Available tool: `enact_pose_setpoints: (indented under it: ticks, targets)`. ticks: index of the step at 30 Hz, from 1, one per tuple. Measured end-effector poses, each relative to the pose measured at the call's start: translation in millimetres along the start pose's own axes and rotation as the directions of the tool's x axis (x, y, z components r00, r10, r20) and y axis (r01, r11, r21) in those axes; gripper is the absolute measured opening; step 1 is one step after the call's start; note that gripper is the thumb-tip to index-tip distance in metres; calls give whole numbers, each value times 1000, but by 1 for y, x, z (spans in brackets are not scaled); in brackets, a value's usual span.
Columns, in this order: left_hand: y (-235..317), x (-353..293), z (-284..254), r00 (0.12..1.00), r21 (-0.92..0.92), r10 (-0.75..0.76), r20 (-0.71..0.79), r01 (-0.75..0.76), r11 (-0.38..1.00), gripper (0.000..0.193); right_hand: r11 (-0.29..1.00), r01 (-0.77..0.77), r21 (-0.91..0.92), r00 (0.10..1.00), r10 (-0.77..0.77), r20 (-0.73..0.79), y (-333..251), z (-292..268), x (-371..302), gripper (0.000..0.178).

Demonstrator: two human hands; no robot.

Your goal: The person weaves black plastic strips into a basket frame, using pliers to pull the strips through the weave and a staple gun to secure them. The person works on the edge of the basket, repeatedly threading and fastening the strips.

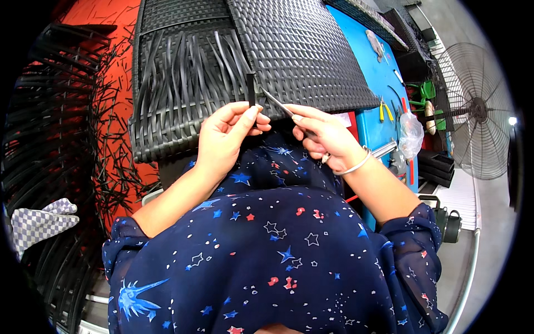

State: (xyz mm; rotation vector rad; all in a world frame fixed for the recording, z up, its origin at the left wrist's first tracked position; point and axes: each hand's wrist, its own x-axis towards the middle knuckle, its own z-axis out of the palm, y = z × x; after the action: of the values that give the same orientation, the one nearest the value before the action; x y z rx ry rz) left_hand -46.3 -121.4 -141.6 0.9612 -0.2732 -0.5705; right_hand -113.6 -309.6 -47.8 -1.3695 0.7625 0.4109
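Observation:
In front of me lies a black woven wicker panel (300,50) with several loose black strands (194,61) fanned over its left part. My left hand (225,128) pinches a flat black strip (251,90) that stands up at the panel's near edge. Closed around a slim grey pointed tool (276,104), my right hand (328,133) is just right of it. The tool's tip points up and left at the weave near the strip. Whether the tip touches the weave I cannot tell.
A blue tabletop (356,33) at the right bears yellow-handled pliers (385,111) and a clear plastic bag (410,135). Black offcuts litter a red surface (119,33) at the left, beside hanging black strands (50,128) and a checked glove (44,222). A large fan (477,109) stands far right.

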Motion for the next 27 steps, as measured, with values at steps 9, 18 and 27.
enact_pose_setpoints:
  ticks: [9, 18, 27]
  targets:
    - [-5, -5, -2, 999, -101, 19, 41, -15, 995, 21, 972, 9, 235, 991, 24, -134, 17, 42, 0, 45]
    - [-11, 8, 13, 998, -65, 42, 45, -39, 997, 22, 996, -85, -29, 981, 79, -178, -17, 28, 0, 49]
    - [-13, 15, 22, 998, -61, 57, 5, -56, 997, 21, 927, -40, -373, 983, -30, -180, -36, 13, 5, 47]
